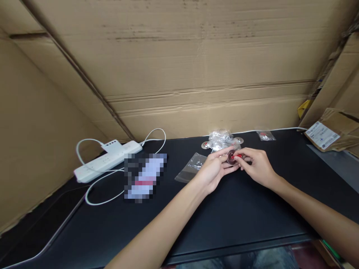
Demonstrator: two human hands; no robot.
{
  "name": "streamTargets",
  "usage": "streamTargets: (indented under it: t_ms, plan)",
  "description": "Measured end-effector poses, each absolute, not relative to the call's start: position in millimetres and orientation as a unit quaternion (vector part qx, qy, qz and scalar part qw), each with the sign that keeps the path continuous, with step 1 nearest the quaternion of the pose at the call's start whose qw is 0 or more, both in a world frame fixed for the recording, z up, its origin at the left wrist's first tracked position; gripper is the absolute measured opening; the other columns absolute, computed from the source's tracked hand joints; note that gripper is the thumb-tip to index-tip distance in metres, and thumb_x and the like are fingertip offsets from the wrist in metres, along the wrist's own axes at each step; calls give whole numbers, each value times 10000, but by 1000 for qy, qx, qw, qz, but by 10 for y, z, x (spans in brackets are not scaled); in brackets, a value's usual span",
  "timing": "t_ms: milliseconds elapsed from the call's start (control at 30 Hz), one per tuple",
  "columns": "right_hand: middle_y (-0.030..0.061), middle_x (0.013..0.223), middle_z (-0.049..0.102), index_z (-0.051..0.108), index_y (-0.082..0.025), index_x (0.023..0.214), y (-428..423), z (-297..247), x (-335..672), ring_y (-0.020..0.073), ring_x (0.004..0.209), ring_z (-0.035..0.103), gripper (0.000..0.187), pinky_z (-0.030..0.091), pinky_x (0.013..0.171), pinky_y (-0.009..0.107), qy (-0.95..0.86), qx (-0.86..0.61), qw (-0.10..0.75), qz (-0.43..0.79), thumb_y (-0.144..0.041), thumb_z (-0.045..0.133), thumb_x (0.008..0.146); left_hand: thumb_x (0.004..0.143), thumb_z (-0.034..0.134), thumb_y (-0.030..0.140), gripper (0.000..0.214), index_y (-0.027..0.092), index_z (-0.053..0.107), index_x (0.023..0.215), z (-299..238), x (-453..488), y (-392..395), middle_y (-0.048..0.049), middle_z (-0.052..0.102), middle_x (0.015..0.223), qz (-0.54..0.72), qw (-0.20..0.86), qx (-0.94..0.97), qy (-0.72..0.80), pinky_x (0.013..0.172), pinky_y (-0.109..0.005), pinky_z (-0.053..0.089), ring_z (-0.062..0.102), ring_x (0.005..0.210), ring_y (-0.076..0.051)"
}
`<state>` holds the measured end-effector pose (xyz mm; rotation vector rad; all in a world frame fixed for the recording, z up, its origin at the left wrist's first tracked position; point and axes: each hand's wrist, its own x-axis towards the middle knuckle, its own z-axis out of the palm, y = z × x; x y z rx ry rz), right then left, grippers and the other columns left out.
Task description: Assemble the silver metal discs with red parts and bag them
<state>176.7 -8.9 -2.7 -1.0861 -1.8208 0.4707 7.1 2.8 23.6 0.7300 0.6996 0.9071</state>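
Note:
My left hand (213, 168) is closed round the edge of a small clear disc (231, 157) with a dark reddish middle. Fingers and thumb of my right hand (254, 164) pinch a small red piece (238, 156) against the disc's face; its exact kind is too small to tell. Just beyond my hands lies a heap of clear plastic packets (220, 139). Two similar round discs flank it, one disc (206, 145) on the left and another disc (239, 140) on the right. An opened clear plastic bag (192, 168) rests flat beside my left wrist.
A white power strip (108, 160) with looping white cables lies at the left, near a pixelated patch (146, 177). A small packet (266, 135) with something red sits at the back right. Cardboard walls (196, 67) enclose the black table (224, 220); a labelled carton (327, 134) stands at right.

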Motion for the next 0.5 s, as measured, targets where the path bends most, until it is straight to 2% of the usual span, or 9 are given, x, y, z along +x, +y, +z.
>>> streamTargets:
  t_ms: [200, 500]
  plan:
    - [28, 763, 612, 654, -184, 883, -88, 8, 1784, 150, 650, 579, 138, 477, 632, 276, -790, -443, 419, 58, -167, 529, 939, 934, 455, 13, 397, 61, 599, 1301, 224, 105, 1, -173, 728, 1052, 424, 773, 347, 318, 1023, -474, 497, 724, 886, -207]
    - [50, 840, 591, 595, -188, 911, -72, -38, 1813, 157, 675, 539, 127, 439, 630, 285, -806, -447, 383, 55, -164, 476, 949, 947, 502, 56, 329, 129, 671, 1220, 221, 96, -15, -138, 726, 1063, 429, 756, 387, 306, 1029, -476, 490, 708, 932, -202]
